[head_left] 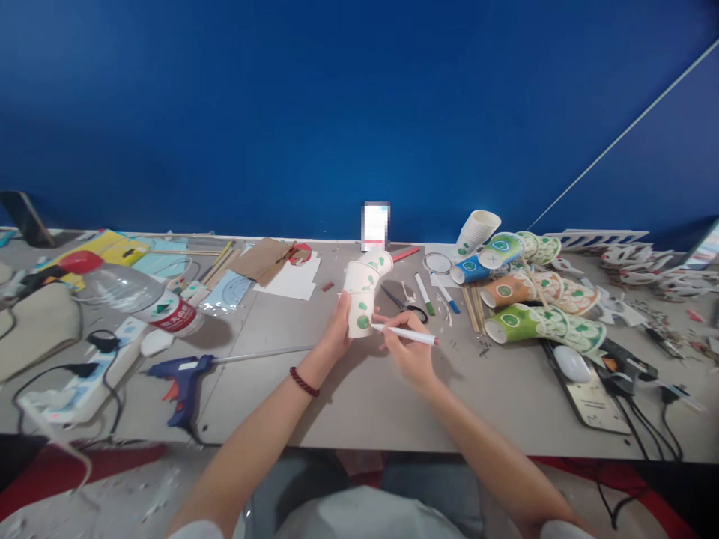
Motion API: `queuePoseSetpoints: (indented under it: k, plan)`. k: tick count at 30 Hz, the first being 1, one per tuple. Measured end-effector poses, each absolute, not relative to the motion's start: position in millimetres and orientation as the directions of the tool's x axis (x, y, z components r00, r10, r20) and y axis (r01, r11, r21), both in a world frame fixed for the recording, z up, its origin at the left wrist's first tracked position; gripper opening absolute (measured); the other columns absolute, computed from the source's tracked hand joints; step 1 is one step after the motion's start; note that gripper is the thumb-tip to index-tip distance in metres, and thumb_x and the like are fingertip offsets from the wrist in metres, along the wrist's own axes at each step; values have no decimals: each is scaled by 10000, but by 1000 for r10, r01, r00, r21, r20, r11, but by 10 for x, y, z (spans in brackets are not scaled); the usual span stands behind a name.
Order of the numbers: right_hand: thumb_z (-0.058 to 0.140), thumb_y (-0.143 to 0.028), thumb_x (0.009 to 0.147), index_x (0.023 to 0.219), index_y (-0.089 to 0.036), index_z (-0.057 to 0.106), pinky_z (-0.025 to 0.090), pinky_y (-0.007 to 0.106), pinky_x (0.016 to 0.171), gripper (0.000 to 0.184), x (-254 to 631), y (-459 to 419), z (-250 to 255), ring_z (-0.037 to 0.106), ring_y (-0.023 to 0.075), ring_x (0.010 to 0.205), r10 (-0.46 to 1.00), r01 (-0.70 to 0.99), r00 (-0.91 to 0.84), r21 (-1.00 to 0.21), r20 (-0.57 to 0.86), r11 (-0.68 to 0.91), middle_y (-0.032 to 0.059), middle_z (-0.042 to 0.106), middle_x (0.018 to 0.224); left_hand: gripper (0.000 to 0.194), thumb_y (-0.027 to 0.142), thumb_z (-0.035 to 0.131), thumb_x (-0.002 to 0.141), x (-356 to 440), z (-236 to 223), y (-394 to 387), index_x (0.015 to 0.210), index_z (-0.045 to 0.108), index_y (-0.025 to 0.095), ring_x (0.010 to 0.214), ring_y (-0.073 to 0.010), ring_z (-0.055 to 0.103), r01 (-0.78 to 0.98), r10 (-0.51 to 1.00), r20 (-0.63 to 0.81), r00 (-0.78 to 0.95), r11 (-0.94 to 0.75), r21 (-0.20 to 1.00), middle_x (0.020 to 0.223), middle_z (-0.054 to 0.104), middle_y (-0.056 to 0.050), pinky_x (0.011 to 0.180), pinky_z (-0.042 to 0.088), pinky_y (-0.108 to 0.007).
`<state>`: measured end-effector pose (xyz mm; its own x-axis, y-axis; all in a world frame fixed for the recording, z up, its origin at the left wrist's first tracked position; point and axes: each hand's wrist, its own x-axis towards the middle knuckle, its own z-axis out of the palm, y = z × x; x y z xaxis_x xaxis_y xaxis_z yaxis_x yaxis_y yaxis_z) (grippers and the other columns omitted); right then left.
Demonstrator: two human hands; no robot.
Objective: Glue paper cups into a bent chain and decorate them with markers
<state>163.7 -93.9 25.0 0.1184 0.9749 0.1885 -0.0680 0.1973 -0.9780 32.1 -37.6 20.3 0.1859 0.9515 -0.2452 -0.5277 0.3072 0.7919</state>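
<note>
A bent chain of white paper cups [361, 305] is sitting in the person's left hand [338, 328], held up over the middle of the counter [252, 419], its green leaf prints facing me. That hand is wrapping its fingers around the side of the lowest cup, while the right hand [409, 348] is pinching a white pen [413, 335] like a writer, pointing the tip at the cup's edge beside a round green mark; whether it is touching, I can't tell from here. I'm judging that the cup is being drawn on or marked, and that the next move is calling for a firm grip on the chain and a light, steady stroke on the thin curved paper. The round mark is looking like a printed logo, but its detail is staying too small to read. Just beyond, scissors [419, 311], a green-capped marker [425, 293] and a blue-capped marker [446, 293] are lying near the right hand. Farther right, a blue cup [470, 268], an orange cup [504, 290] and a green cup [511, 324] are heading chains of their own, each carrying a round emblem with no legible words. Off to the left, past a blue glue gun [183, 385], a plastic bottle [129, 288] is wearing a red label [178, 318] whose white characters are blurring beyond reading.
</note>
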Motion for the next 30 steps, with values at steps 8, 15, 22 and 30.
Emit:
queuePoseSetpoints:
  k: [8, 15, 22, 30]
  plan:
    - [639, -289, 795, 732, -227, 523, 564, 260, 485, 146, 1650, -942, 204, 669, 321, 1050, 973, -51, 84, -975, 214, 218, 6, 577, 602, 682, 704, 549, 750, 325, 171, -362, 1069, 621, 105, 783, -240, 693, -539, 965, -219, 143, 261, 801, 934, 717, -140, 618, 531, -313]
    - [642, -317, 796, 752, -229, 517, 553, 234, 437, 160, 1640, -948, 243, 681, 308, 1023, 971, -82, 135, -975, 197, 209, 10, 575, 670, 697, 718, 512, 765, 325, 204, -377, 1049, 630, 92, 686, -230, 690, -544, 956, -235, 174, 293, 786, 826, 722, -136, 589, 516, -309]
    - [648, -322, 777, 745, -232, 513, 546, 236, 424, 165, 1623, -952, 279, 687, 300, 1001, 974, -83, 144, -979, 175, 188, 18, 610, 672, 719, 733, 525, 743, 330, 201, -381, 1054, 619, 92, 640, -218, 682, -544, 954, -242, 175, 299, 784, 805, 722, -126, 574, 512, -306]
    - [651, -328, 769, 730, -233, 515, 540, 247, 421, 171, 1634, -951, 237, 672, 321, 1032, 978, -71, 122, -981, 171, 180, 17, 587, 652, 714, 718, 522, 758, 347, 211, -379, 1083, 607, 88, 656, -224, 688, -548, 958, -252, 140, 287, 786, 816, 718, -134, 584, 520, -310]
